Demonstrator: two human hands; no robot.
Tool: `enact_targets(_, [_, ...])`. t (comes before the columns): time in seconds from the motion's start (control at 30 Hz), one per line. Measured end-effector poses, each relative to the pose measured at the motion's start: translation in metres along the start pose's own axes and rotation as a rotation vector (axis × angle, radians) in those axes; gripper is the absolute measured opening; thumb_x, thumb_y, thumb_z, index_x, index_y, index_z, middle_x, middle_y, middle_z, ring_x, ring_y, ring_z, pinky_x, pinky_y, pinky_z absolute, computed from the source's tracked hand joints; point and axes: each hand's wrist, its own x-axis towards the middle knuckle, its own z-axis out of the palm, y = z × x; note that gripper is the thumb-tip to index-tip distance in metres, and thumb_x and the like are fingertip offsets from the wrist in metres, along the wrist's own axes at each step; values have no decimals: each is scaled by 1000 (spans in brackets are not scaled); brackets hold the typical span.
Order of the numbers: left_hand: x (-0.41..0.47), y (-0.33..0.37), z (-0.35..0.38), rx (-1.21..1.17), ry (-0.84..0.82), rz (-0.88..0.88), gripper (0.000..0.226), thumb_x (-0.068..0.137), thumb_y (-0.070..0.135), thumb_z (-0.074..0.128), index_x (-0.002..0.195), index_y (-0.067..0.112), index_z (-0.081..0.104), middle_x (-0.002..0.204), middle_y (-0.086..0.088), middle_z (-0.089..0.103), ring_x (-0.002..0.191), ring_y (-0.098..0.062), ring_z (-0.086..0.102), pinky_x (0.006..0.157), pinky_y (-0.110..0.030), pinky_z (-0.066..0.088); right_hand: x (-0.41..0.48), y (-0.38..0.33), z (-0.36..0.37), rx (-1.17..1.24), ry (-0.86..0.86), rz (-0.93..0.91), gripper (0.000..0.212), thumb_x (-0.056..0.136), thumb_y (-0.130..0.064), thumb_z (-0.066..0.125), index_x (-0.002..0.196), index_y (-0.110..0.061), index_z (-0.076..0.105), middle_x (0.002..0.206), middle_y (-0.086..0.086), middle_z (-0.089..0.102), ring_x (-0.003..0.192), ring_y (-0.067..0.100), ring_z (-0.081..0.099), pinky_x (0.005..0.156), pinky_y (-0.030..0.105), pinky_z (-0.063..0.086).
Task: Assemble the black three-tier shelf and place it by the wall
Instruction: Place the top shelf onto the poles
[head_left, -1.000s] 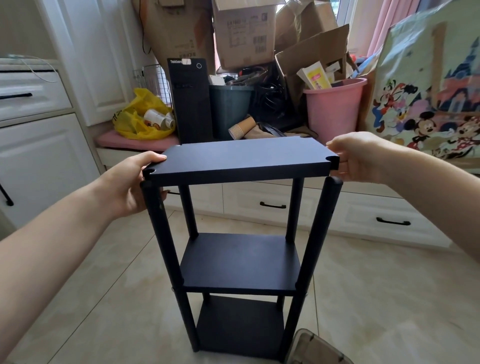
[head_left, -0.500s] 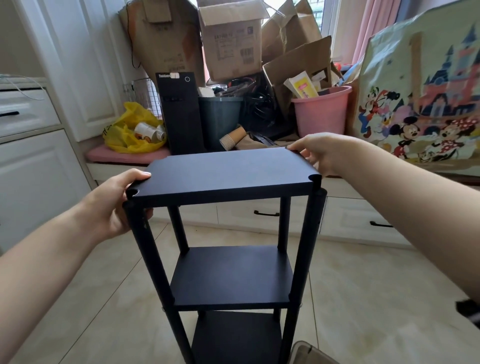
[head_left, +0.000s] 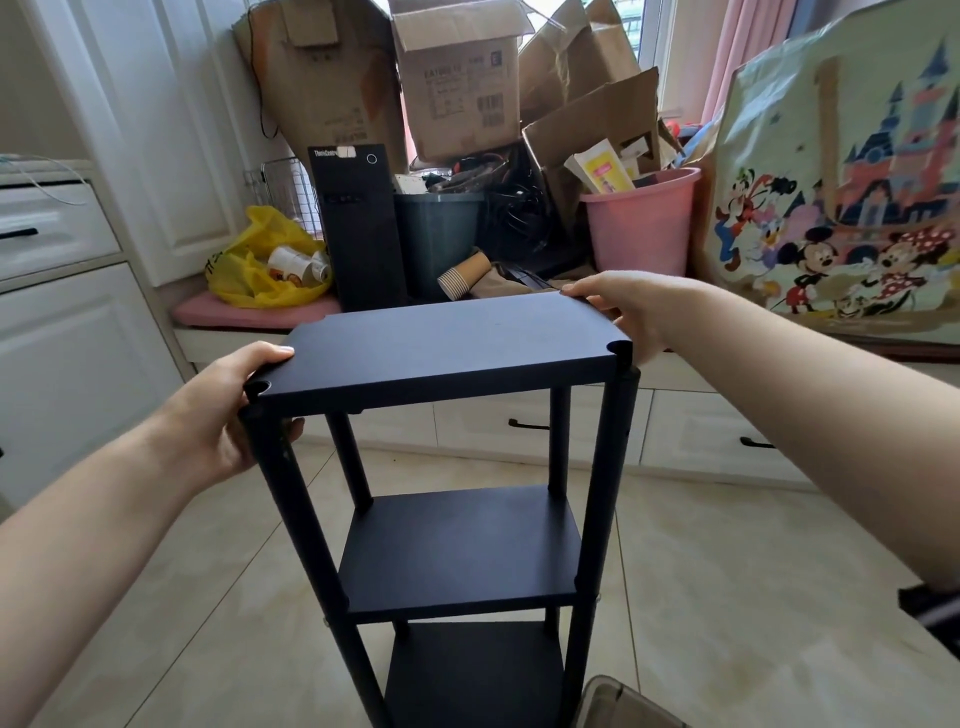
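Shelf (head_left: 457, 551) stands upright between our hands, long axis vertical; whether its feet touch the tiles (head_left: 727, 571) we cannot tell. Our left hand (head_left: 228, 415) grips the near-left corner of the top board (head_left: 441, 348), and our right hand (head_left: 628, 312) holds its far-right edge.

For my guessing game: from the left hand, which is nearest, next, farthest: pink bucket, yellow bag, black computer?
1. yellow bag, just beyond the left hand, on the left.
2. black computer, in the middle.
3. pink bucket, far right.
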Motion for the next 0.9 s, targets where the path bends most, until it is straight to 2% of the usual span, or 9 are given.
enact_targets(0.03, [0, -1, 1, -8, 4, -3, 24, 87, 32, 70, 97, 11, 64, 58, 2, 65, 45, -12, 62, 48, -26, 54, 0, 2, -1, -10, -17, -12, 32, 87, -46, 67, 97, -16, 65, 88, 4, 69, 75, 23, 68, 70, 34, 59])
enact_targets(0.1, [-1, -2, 4, -24, 6, -7, 22, 89, 33, 68, 94, 12, 64, 57, 3, 64, 43, -12, 60, 47, -25, 54, 0, 5, 2, -6, -60, -53, 28, 89, -46, 61, 96, -20, 63, 91, 1, 65, 70, 19, 66, 63, 28, 57])
enact_targets(0.23, [-4, -2, 7, -45, 13, -9, 20, 88, 34, 69, 93, 15, 65, 59, 3, 65, 44, -12, 61, 47, -26, 54, 0, 13, 14, 59, -8, -132, 29, 96, -45, 53, 85, -18, 57, 52, -3, 64, 36, 11, 59, 37, 19, 44])
enact_targets(0.37, [-5, -1, 6, -56, 10, -17, 20, 88, 33, 68, 92, 14, 64, 59, 3, 63, 44, -12, 60, 45, -25, 52, 0, 18, 17, 74, 135, -269, 32, 101, -43, 51, 82, -17, 55, 45, -4, 63, 30, 8, 57, 29, 18, 39])
enact_targets(0.53, [-6, -1, 8, -41, 2, -22, 17, 90, 30, 64, 86, 13, 61, 56, 3, 61, 41, -12, 57, 41, -23, 49, -3, 21, 13, 148, -8, -254, 34, 102, -46, 49, 89, -15, 58, 48, -5, 65, 39, 9, 63, 33, 19, 43])
enact_targets(0.63, [-6, 0, 7, -36, 16, -25, 17, 89, 30, 66, 88, 13, 62, 58, 3, 62, 44, -12, 60, 44, -22, 51, -3, 22, 12, 224, -122, -230, 28, 100, -40, 51, 95, -15, 60, 53, -3, 66, 44, 11, 65, 38, 16, 45])
enact_targets(0.73, [-6, 2, 6, -27, 12, -40, 17, 87, 31, 67, 91, 14, 64, 60, 2, 64, 45, -13, 63, 47, -23, 54, -4, 22, 13, 245, -118, -239, 21, 100, -34, 51, 99, -14, 59, 56, -2, 67, 45, 12, 65, 39, 16, 45])
enact_targets(0.83, [-7, 9, 6, -9, 16, -70, 25, 85, 30, 71, 102, 12, 66, 75, -1, 67, 50, -15, 67, 51, -27, 57, -7, 20, 16, 242, -73, -248, 22, 101, -33, 52, 93, -14, 60, 53, -2, 67, 41, 11, 64, 37, 15, 43])
enact_targets(0.9, [-6, 16, 7, -3, 28, -73, 30, 84, 30, 73, 104, 9, 64, 75, -2, 67, 49, -15, 67, 50, -29, 58, -9, 19, 18, 210, -20, -265, 23, 100, -35, 56, 90, -15, 61, 51, -3, 66, 40, 11, 63, 37, 18, 46])
